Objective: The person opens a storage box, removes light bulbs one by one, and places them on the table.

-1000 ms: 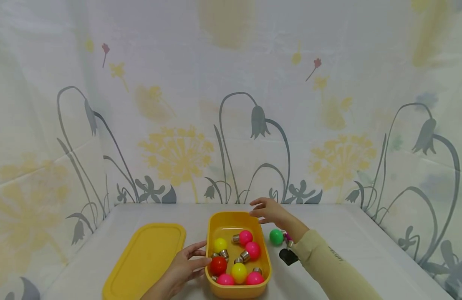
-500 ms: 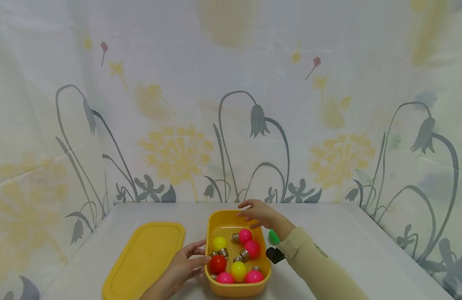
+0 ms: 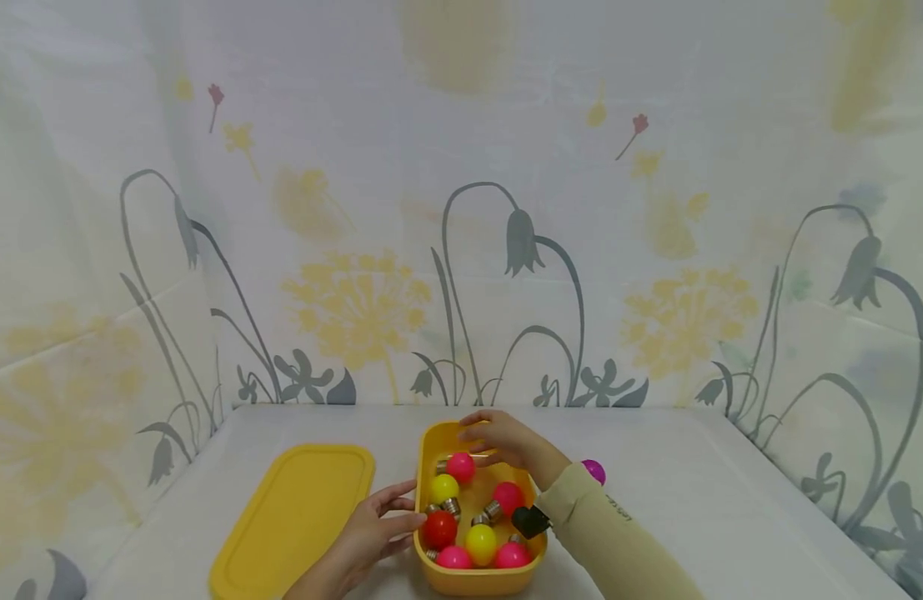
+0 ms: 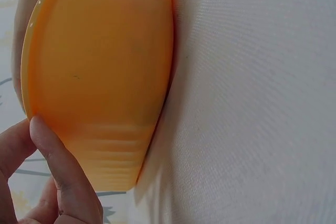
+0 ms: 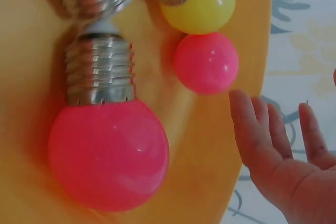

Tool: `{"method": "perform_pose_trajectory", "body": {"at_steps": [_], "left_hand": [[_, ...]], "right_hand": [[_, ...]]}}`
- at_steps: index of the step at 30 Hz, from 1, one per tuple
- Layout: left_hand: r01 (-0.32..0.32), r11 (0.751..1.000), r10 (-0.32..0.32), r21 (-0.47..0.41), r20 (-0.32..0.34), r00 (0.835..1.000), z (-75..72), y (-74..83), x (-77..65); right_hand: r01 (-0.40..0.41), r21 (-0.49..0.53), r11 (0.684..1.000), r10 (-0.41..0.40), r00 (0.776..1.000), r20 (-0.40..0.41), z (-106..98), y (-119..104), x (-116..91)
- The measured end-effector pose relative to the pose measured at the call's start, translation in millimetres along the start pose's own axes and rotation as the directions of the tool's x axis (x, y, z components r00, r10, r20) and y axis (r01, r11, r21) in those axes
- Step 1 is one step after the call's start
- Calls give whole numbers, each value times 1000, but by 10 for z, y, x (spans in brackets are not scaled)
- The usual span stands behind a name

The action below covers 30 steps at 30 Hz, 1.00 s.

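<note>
A yellow plastic box (image 3: 479,581) stands in the middle of the table, with several light bulbs lying in it. My left hand (image 3: 371,525) holds its left rim, fingertips at the edge in the left wrist view. Over the far part of the box my right hand (image 3: 502,437) hovers with nothing in it, fingers spread. Its fingertips are close to a pink bulb (image 5: 206,64), which rests against a yellow bulb (image 5: 202,6). Another pink bulb (image 5: 109,156) lies nearer the wrist camera. A red bulb (image 3: 439,530) and a yellow bulb (image 3: 480,543) lie toward the near end.
A yellow lid (image 3: 296,517) lies flat to the left of the box. Right of the box, a purple bulb (image 3: 594,472) shows partly behind the right sleeve (image 3: 619,533). A patterned curtain (image 3: 461,208) closes off the back and sides of the table.
My right hand has moved left over the box, and the far pink bulb has shifted left beside a yellow one. My left hand stays at the rim. The green bulb is now hidden from the head view.
</note>
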<state>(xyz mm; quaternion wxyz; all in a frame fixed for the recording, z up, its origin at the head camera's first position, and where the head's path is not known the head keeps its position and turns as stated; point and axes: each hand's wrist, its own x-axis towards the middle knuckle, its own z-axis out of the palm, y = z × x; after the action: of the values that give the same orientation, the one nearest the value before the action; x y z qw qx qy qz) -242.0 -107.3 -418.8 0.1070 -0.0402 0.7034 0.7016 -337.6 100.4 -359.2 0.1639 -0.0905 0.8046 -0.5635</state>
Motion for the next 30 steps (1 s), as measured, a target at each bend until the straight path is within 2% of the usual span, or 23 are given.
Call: {"method": "perform_pose_trajectory", "body": {"at_steps": [3, 7, 14, 17, 25, 30], "left_hand": [[3, 1000, -3, -1, -2, 1000, 5, 1, -3], [1, 1000, -1, -2, -10, 1000, -1, -3, -4], [-12, 1000, 12, -13, 5, 1000, 0, -9, 2], [-3, 1000, 3, -18, 2, 1000, 8, -10, -1], [-11, 1000, 12, -27, 4, 1000, 8, -24, -9], [-29, 999, 29, -40, 12, 999, -7, -22, -20]], "right_hand": [[40, 40, 998, -40, 999, 10, 42, -2, 19], [41, -5, 999, -41, 999, -19, 88, 22, 55], [-45, -59, 997, 37, 989, -143, 122, 147, 181], [-83, -73, 994, 70, 983, -172, 129, 168, 201], [-103, -186, 977, 68, 980, -185, 138, 232, 220], [-98, -159, 982, 73, 985, -156, 163, 251, 232]]}}
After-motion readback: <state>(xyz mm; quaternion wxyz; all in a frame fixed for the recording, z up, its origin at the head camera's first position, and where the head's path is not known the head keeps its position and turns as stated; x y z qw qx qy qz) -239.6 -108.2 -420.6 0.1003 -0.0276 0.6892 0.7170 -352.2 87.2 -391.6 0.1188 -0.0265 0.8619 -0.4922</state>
